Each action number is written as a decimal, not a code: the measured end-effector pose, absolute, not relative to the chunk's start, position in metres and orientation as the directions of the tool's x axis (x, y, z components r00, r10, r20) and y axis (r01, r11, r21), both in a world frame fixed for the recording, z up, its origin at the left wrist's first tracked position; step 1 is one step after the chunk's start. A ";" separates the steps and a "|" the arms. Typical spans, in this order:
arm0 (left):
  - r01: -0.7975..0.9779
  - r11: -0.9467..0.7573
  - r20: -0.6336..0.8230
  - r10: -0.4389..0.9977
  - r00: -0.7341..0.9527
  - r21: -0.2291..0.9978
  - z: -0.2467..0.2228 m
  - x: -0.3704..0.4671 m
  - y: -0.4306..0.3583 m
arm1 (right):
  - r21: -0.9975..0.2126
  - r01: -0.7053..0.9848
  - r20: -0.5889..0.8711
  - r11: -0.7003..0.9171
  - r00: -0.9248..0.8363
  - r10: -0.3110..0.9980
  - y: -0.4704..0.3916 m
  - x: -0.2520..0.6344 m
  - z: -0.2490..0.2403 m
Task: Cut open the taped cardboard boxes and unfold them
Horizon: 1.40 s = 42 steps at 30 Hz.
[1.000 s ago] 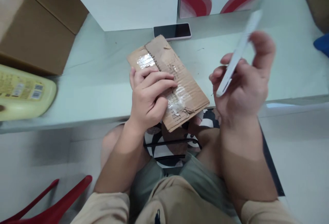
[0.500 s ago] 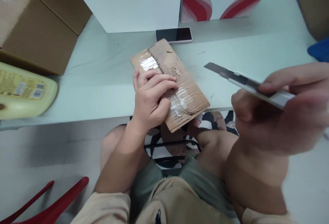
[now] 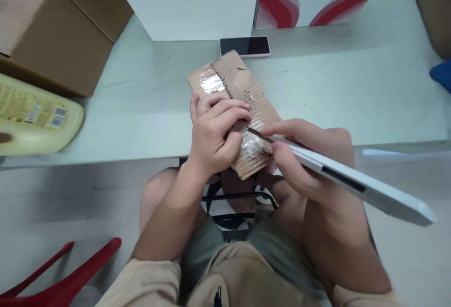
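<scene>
A small flat cardboard box (image 3: 234, 74), with clear tape across its top, lies at a slant on the table's front edge. One corner juts past the edge over my legs. My left hand (image 3: 216, 135) presses on the box's left side, fingers curled over the top. In my right hand (image 3: 313, 161) is a utility knife (image 3: 366, 187) with a pale handle and its blade out. The blade tip is at the taped top, close to my left fingers and thumb; whether it has pierced the tape I cannot tell.
Behind the box lies a phone (image 3: 244, 47) on the pale table (image 3: 155, 110). White and red cartons (image 3: 285, 11) stand at the back. On the left are large cardboard boxes (image 3: 63, 39) and a yellow bottle (image 3: 35, 114). A red chair part (image 3: 84, 274) shows at lower left.
My right hand has swung in from the right, bringing the knife blade down to the box. My left hand keeps its hold on the box. The view has shifted slightly.
</scene>
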<state>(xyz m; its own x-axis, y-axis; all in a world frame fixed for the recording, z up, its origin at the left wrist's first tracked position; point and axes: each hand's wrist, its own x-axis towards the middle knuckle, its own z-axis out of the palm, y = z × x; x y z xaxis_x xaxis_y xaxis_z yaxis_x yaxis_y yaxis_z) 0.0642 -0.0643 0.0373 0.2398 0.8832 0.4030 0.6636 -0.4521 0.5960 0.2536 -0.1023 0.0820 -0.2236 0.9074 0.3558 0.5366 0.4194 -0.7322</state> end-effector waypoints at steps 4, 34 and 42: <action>0.671 -0.446 0.401 0.886 0.234 0.593 0.037 0.064 -0.064 | -0.666 0.580 0.363 0.469 -0.297 0.883 -0.103 0.255 0.083; 0.667 -0.394 0.307 0.918 0.250 0.633 0.046 0.064 -0.066 | -0.454 0.762 0.254 0.462 -0.387 0.886 -0.112 0.254 0.092; 0.665 -0.394 0.315 0.917 0.244 0.634 0.046 0.064 -0.065 | -0.490 0.751 0.213 0.442 -0.389 0.896 -0.109 0.259 0.095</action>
